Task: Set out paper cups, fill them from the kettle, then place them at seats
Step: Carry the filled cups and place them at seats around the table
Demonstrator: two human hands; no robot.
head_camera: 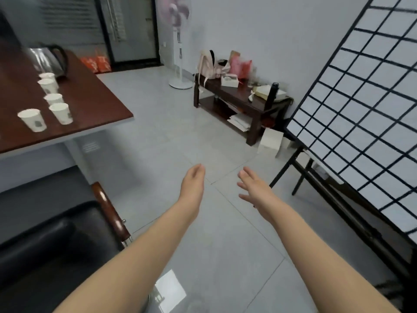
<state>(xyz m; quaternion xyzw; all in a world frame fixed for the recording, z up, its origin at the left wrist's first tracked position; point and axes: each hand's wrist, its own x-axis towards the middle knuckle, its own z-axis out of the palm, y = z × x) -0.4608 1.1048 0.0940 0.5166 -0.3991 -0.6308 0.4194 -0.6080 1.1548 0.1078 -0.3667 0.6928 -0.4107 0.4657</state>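
Several white paper cups stand upright on the dark red table [94,109] at the left, the nearest ones being a cup [32,120] and a cup [62,113]. A steel kettle [48,61] with a black handle stands behind them at the table's far end. My left hand [193,180] and my right hand [253,188] are stretched out over the grey floor, well to the right of the table. Both hands hold nothing, with fingers relaxed and slightly spread.
A black chair with a wooden armrest [110,213] stands below the table corner. A low dark bench [239,100] with bags and papers sits against the far wall, beside a standing fan [179,53]. A black grid panel [365,114] leans at the right.
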